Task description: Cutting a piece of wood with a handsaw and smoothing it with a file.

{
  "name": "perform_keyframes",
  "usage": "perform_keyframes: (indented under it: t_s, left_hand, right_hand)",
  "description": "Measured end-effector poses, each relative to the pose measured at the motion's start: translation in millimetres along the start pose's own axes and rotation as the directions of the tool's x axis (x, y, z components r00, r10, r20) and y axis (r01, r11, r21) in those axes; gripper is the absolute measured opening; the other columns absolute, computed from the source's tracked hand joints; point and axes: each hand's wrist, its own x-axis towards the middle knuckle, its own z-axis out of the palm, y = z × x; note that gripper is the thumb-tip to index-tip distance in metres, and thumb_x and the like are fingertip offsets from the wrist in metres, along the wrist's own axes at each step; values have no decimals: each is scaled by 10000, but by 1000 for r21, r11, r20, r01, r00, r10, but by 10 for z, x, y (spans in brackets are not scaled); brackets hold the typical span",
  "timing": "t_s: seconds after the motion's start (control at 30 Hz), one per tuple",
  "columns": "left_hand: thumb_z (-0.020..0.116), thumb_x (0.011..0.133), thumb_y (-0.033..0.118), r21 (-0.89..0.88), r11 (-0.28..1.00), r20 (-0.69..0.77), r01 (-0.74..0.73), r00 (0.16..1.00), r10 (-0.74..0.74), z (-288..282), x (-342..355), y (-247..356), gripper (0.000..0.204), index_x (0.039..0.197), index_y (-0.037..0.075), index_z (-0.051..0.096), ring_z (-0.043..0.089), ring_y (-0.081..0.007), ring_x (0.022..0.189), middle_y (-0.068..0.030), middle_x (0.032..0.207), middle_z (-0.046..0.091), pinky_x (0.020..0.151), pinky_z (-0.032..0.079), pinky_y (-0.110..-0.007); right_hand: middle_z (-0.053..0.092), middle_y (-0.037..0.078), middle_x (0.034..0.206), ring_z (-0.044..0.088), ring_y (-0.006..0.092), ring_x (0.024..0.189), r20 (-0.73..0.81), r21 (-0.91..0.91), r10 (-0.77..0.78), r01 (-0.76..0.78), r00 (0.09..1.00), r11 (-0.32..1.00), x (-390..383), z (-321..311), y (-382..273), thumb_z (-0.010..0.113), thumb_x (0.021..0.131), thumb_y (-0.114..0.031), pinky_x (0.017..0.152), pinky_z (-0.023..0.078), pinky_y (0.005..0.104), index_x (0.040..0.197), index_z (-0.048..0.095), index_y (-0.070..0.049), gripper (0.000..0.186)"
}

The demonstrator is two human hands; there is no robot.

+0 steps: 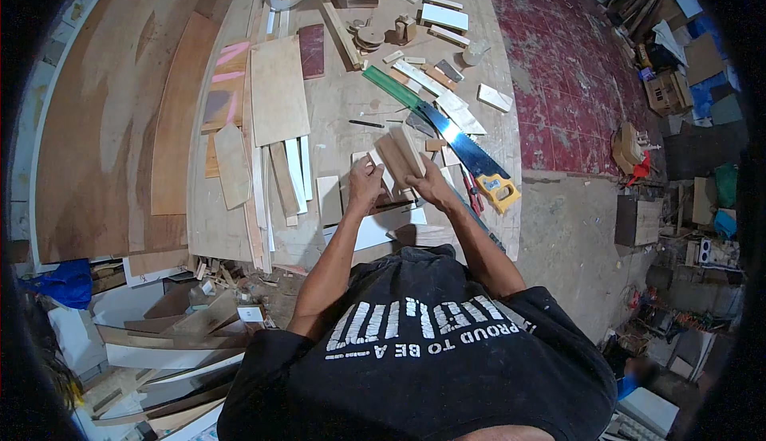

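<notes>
Both my hands are over the near part of the wooden workbench [331, 142]. My right hand [433, 186] is closed on the side of a wooden piece [396, 154] made of boards joined at an angle, its far end tilted up. My left hand [365, 183] pinches at the left of that piece, by a pale strip; what exactly its fingers hold is partly hidden. Under my hands lie a white panel [369, 234] and some boards. Right of my right hand rests a handsaw [464, 144] with a yellow handle [499, 192]. A dark pen [366, 124] lies beyond my left hand.
Plywood sheets [278, 90] and long strips cover the bench's left. Small offcuts [427, 80], red-handled pliers [473, 194] and a glass jar [475, 52] sit at the right. A large plywood panel [112, 106] stands left; scrap wood [175, 353] is piled below it.
</notes>
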Motion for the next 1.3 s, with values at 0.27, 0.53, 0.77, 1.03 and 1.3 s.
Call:
perform_keyframes:
  t_s: [0.27, 0.53, 0.77, 1.03, 1.3]
  left_hand:
    - [595, 970, 149, -252, 966, 86, 61, 995, -40, -63, -30, -68, 370, 1302, -7, 546, 695, -228, 826, -141, 1065, 683, 649, 634, -384]
    - [632, 922, 148, 136, 991, -91, -12, 996, 24, -190, 116, -258, 359, 1235, -28, 614, 689, -204, 848, -143, 1105, 697, 670, 590, -337]
    - [612, 885, 229, 199, 965, 43, -170, 985, 165, -374, 260, -420, 542, 1372, -4, 558, 669, -210, 817, -125, 961, 727, 741, 519, -341]
    - [562, 959, 351, 74, 922, 371, 380, 848, -379, -600, 122, -77, 384, 1139, 25, 656, 605, -125, 641, -63, 802, 664, 468, 465, -241]
    - [599, 923, 347, -264, 807, 508, 528, 788, -348, -713, 108, -374, 316, 1014, 46, 637, 533, -122, 550, -51, 744, 612, 382, 395, -206]
  right_hand:
    - [671, 169, 1114, 655, 238, 993, 124, 171, 113, -134, 986, 976, -203, -4, -115, 668, 808, -77, 904, 512, 361, 1357, 503, 18, 581]
    - [682, 146, 1030, 652, 211, 934, 67, 202, 34, -47, 997, 978, -214, -1, -90, 691, 812, -96, 830, 517, 337, 1267, 524, 60, 509]
    - [684, 203, 1003, 657, 253, 884, 221, 17, 276, -286, 935, 958, -74, -293, 92, 750, 706, -242, 776, 516, 353, 1162, 595, 158, 626]
    - [686, 113, 870, 621, 181, 718, 242, -29, 286, -288, 927, 957, -106, -324, -11, 751, 735, -249, 632, 490, 311, 1050, 669, 79, 462]
    - [663, 93, 792, 597, 172, 675, 297, 10, 284, -300, 912, 954, -104, -315, -20, 729, 743, -260, 578, 465, 300, 1029, 676, 60, 432]
